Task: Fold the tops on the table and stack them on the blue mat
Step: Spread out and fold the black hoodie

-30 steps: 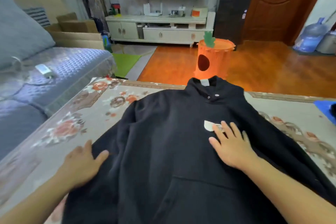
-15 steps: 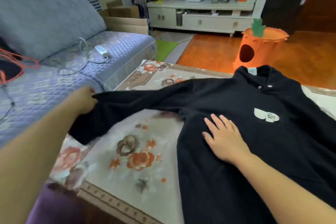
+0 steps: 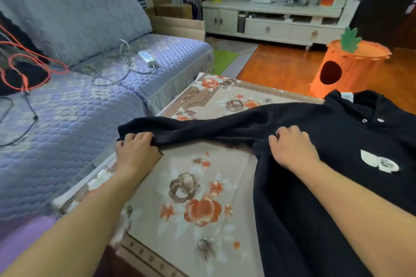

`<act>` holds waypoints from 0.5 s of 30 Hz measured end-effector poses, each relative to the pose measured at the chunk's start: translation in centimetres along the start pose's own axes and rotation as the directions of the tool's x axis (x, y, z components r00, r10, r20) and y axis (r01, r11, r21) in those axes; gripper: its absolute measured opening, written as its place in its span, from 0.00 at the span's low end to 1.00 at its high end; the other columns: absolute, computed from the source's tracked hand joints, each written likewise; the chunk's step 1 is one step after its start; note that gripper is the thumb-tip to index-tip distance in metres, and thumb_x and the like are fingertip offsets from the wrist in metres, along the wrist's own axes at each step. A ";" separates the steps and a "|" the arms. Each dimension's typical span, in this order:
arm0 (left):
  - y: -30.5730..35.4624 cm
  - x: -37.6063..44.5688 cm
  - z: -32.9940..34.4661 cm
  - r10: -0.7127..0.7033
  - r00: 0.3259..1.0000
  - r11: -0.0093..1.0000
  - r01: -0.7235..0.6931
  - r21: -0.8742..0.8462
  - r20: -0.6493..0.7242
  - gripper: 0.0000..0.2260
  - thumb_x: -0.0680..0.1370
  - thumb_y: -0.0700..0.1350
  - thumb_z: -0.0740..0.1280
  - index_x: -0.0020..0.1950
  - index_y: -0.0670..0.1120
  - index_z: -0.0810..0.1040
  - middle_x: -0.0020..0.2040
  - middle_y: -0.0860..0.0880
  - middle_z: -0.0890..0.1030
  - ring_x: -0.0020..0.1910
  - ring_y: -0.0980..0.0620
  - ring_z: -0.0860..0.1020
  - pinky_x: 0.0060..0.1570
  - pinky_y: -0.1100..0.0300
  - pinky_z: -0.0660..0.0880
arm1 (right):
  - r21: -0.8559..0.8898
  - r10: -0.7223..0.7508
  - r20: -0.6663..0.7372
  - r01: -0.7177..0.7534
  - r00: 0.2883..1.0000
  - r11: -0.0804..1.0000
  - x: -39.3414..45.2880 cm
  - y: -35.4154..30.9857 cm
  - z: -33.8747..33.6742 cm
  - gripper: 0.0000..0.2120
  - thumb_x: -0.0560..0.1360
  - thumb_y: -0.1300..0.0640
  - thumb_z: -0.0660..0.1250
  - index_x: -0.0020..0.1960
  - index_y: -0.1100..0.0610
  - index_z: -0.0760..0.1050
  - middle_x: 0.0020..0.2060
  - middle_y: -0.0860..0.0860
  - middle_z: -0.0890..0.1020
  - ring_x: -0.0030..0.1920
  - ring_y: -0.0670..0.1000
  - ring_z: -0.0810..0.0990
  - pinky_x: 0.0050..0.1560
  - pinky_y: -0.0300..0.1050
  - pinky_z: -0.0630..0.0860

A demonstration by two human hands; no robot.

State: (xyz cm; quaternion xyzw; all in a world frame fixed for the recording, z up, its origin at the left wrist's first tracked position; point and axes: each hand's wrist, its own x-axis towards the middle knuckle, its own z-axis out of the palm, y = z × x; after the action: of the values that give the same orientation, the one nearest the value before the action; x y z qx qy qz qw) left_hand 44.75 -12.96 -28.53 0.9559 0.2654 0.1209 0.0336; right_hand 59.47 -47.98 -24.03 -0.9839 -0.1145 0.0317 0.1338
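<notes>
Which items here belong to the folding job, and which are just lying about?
In the job: black top; its sleeve; left hand; right hand; floral table.
Lying about: power strip; orange cable; carrot-shaped house; cardboard boxes.

Black top (image 3: 315, 186) with white chest patch (image 3: 378, 162); beige tablecloth (image 3: 202, 175) with orange-brown flowers; blue-grey quilted sofa (image 3: 78, 114).

Top (image 3: 315, 186) is spread on the table (image 3: 191, 186), body to the right, one sleeve (image 3: 202, 128) stretched left toward the sofa (image 3: 90, 108). Sleeve end is gripped by left hand (image 3: 135, 153); shoulder area is pinched by right hand (image 3: 292, 148). Power strip (image 3: 146, 58) lies on the sofa. Cabinet (image 3: 281, 22) stands behind, across the floor.
</notes>
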 end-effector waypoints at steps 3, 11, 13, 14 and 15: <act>-2.1 5.3 -3.6 -0.007 0.997 0.999 0.011 0.048 -0.080 0.07 0.80 0.50 0.60 0.50 0.50 0.77 0.47 0.44 0.81 0.46 0.43 0.75 0.55 0.47 0.70 | 0.013 -0.221 -0.005 0.221 0.975 0.975 -0.4 -1.3 3.9 0.31 0.79 0.36 0.47 0.77 0.49 0.65 0.76 0.48 0.66 0.76 0.54 0.62 0.76 0.53 0.59; 2.8 16.5 -6.9 -0.176 0.984 0.965 0.167 0.202 0.028 0.26 0.80 0.49 0.63 0.77 0.51 0.60 0.77 0.39 0.58 0.76 0.34 0.57 0.71 0.32 0.57 | -0.069 -0.252 0.052 0.256 0.966 0.964 -0.2 -0.3 5.4 0.32 0.77 0.30 0.41 0.80 0.37 0.52 0.81 0.42 0.50 0.80 0.46 0.43 0.80 0.50 0.46; 4.1 14.9 -2.3 -0.230 0.934 0.973 0.220 0.069 0.272 0.26 0.82 0.59 0.57 0.78 0.54 0.58 0.82 0.41 0.50 0.78 0.31 0.50 0.71 0.26 0.50 | -0.051 -0.242 0.070 0.246 0.968 0.968 -0.5 -0.3 5.5 0.33 0.76 0.28 0.39 0.79 0.35 0.52 0.81 0.40 0.48 0.80 0.45 0.41 0.80 0.49 0.45; 4.0 13.8 -0.3 -0.274 0.884 0.957 0.289 0.020 0.379 0.28 0.81 0.64 0.52 0.79 0.56 0.57 0.82 0.41 0.49 0.78 0.30 0.49 0.71 0.25 0.50 | -0.036 -0.239 0.067 0.242 0.969 0.970 -0.5 -0.3 5.6 0.33 0.76 0.28 0.38 0.79 0.34 0.52 0.80 0.40 0.48 0.80 0.45 0.41 0.80 0.49 0.45; 3.6 12.6 1.2 -0.311 0.848 0.939 0.344 0.000 0.430 0.30 0.80 0.67 0.48 0.80 0.57 0.57 0.81 0.39 0.53 0.77 0.29 0.52 0.71 0.27 0.53 | -0.027 -0.239 0.059 0.241 0.969 0.970 -0.4 -0.4 5.5 0.33 0.76 0.28 0.38 0.78 0.34 0.54 0.80 0.39 0.49 0.80 0.45 0.42 0.80 0.49 0.45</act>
State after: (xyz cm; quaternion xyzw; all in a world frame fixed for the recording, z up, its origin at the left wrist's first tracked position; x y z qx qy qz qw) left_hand 57.33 -9.52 -26.49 0.8978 0.4059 -0.0869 0.1470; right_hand 58.51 -46.33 -29.18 -0.9637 -0.2366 0.0404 0.1166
